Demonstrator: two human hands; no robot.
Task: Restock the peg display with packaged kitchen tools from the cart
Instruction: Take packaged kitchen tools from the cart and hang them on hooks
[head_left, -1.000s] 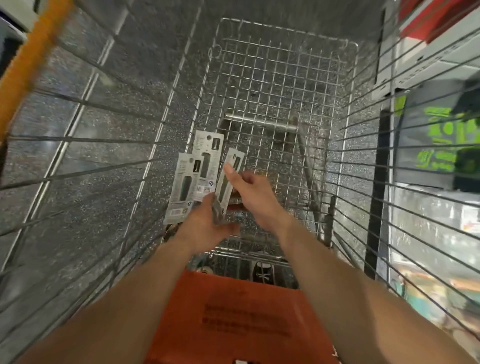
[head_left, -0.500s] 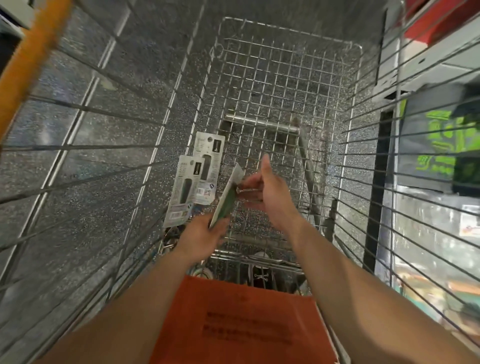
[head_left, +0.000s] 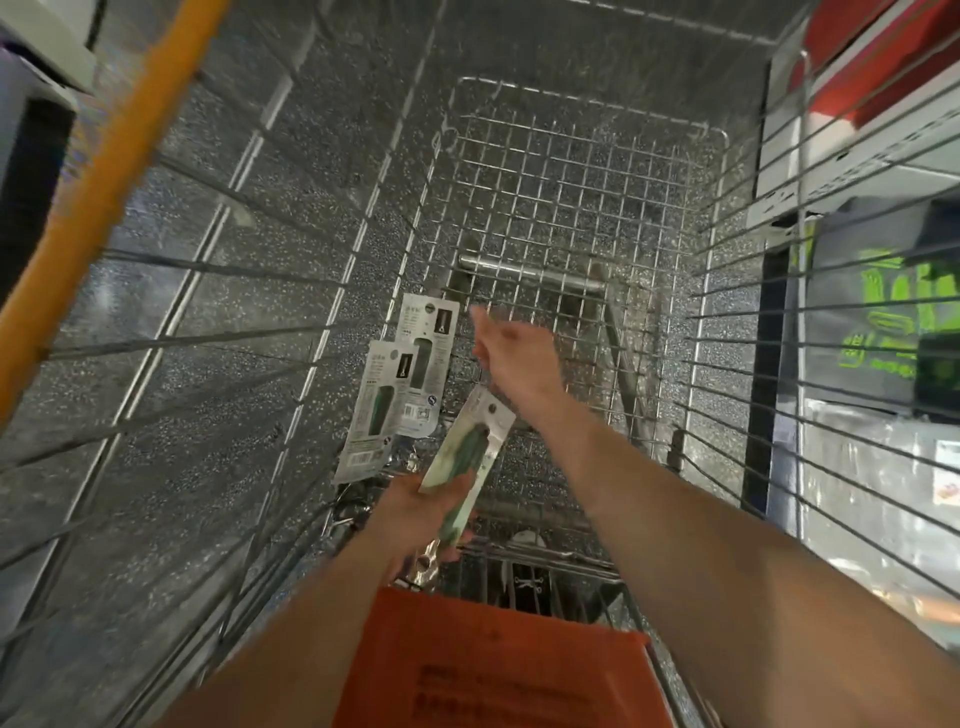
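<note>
I look down into a wire shopping cart (head_left: 571, 197). My left hand (head_left: 415, 499) holds a carded kitchen tool with a green handle (head_left: 465, 452), its face turned up. Two more carded tools lie on the cart floor by the left wall: one (head_left: 376, 410) overlaps the lower part of the other (head_left: 426, 343). My right hand (head_left: 511, 358) hovers just beyond the held pack with fingers extended, holding nothing.
An orange child-seat flap (head_left: 493, 665) covers the near end of the cart. The orange cart handle (head_left: 104, 182) runs along the upper left. Store shelving with red and green packaging (head_left: 883, 312) stands beyond the cart's right wall. The floor is speckled grey.
The right hand let go of the third pack and reached forward. The left hand now holds that pack alone, turned face up and drawn nearer to me.
</note>
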